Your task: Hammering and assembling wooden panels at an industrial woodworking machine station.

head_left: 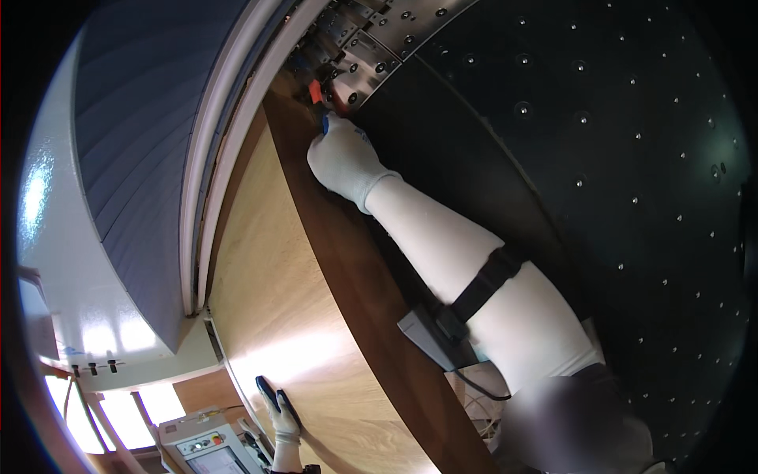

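Note:
My right hand (345, 160), in a white glove with blue on the fingers, reaches up to the far end of a wooden panel (268, 300). Its fingers are curled and mostly turned from view beside a small orange-red piece (316, 92) under metal fittings (363, 67); whatever they grip cannot be made out. My left hand (282, 415), gloved the same way, lies against the panel's light wood face near the lower edge, fingers stretched out. A grey box-shaped device (430, 336) is strapped to my right forearm.
A dark surface (592, 197) dotted with shiny studs fills the right side. Pale curved rails (217, 126) run along the panel's left, beside a blue-grey pleated cover (142, 142). At lower left stands a control panel (207, 449) with a screen and a red button.

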`<state>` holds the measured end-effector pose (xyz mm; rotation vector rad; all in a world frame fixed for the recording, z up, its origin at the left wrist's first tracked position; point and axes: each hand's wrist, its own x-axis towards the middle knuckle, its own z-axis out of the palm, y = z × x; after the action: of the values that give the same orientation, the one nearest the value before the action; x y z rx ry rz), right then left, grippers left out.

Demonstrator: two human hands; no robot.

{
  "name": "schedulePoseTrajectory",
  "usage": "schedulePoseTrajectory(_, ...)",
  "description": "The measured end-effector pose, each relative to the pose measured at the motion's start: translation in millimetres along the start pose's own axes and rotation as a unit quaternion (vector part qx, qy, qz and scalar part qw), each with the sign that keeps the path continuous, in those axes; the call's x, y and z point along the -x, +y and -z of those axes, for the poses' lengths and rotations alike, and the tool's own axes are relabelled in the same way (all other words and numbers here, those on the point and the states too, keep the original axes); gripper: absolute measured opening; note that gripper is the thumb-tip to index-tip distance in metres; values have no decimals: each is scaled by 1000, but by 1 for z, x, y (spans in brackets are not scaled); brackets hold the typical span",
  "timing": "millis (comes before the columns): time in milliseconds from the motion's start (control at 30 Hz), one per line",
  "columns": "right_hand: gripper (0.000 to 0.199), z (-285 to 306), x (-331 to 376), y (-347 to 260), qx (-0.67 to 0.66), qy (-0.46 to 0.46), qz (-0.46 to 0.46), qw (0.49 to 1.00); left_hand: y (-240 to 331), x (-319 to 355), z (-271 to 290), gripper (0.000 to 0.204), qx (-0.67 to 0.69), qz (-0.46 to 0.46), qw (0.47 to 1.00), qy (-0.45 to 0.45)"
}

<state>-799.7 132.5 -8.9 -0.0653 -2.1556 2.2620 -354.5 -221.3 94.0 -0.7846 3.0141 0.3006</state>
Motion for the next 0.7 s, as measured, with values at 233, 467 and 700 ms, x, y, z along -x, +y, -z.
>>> schedulePoseTrajectory(233, 42, -11, -11, -10, -30, -55, -10, 998, -16, 1, 13, 72, 3, -7, 1000, 11)
schedulePoseTrajectory(467, 48, 6, -7, -12, 75, -87, 42, 992, -33, -3, 6, 69, 78, -23, 996, 24)
schedulePoseTrajectory(700, 43, 1, -14, 1, -45, -18, 46, 998, -34, -7, 1, 69, 126, -20, 992, 24)
